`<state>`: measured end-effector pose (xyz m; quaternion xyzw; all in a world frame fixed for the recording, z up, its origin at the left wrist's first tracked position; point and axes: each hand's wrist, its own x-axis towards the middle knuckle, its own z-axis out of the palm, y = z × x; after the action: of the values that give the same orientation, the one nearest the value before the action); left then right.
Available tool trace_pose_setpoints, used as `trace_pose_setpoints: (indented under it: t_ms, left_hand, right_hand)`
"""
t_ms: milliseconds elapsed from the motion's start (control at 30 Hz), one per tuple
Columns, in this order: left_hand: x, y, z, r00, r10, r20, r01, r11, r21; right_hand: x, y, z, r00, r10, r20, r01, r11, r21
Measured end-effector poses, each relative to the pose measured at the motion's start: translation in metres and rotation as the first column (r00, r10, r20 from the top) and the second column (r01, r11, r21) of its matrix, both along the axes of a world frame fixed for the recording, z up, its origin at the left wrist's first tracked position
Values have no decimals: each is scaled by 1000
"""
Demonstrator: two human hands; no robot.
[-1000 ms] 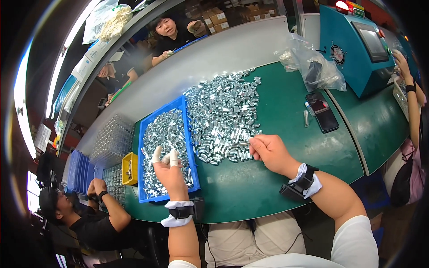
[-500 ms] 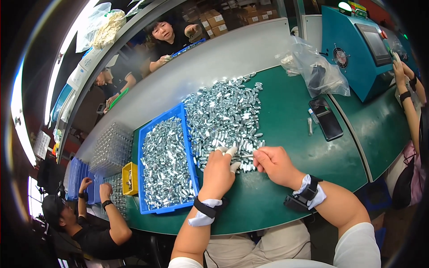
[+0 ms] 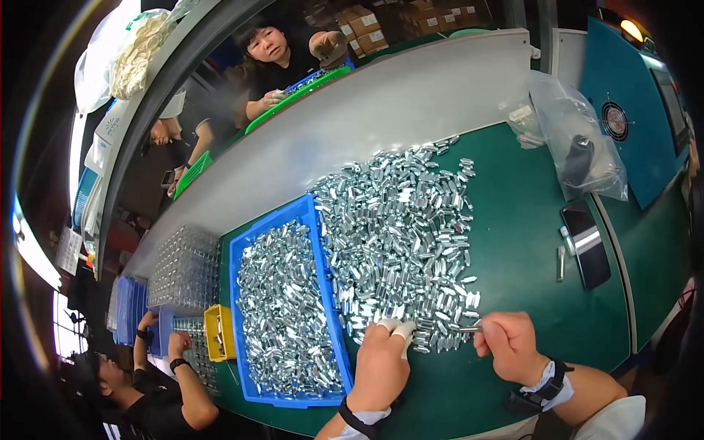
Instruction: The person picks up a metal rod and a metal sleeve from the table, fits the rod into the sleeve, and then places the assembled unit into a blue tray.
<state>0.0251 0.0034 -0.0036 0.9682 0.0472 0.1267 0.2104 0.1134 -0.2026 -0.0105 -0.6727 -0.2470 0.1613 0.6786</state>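
A broad pile of small shiny metal pieces (image 3: 407, 235) is spread on the green table. My left hand (image 3: 381, 367), with white finger covers on its fingertips, rests at the pile's near edge. Its visible fingers reach forward onto the pieces, slightly apart; the thumb is hidden. To its right, my right hand (image 3: 511, 346) is closed in a pinch on a slim metal rod (image 3: 467, 328), which points left toward the pile's near right corner. Left of the pile stands a blue tray (image 3: 331, 304) full of similar metal pieces, close to my left hand.
A dark phone (image 3: 587, 246) and a small metal cylinder (image 3: 561, 262) lie right, below a clear plastic bag (image 3: 579, 139) and teal machine (image 3: 631, 95). A yellow bin (image 3: 218, 334) and stacked clear trays (image 3: 183, 268) stand left. A grey partition (image 3: 433, 95) separates co-workers across.
The view has shifted, so the table things appear lower and farther right. My hands are wider apart; the rod's end has moved away from my left fingers, still in my right hand.
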Motion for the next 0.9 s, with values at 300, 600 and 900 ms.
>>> trace_pose_setpoints:
  t_ms: [300, 600, 900]
  left_hand:
    - [6, -8, 22, 994, 58, 94, -44, 989, -142]
    - [93, 45, 109, 904, 40, 425, 68, 969, -236]
    - [271, 149, 163, 846, 190, 497, -214, 977, -9]
  right_hand:
    - [18, -1, -6, 986, -168, -5, 168, 985, 40]
    - [23, -3, -17, 931, -265, -253, 315, 931, 183]
    - [26, -5, -14, 925, -266, -271, 322, 928, 187]
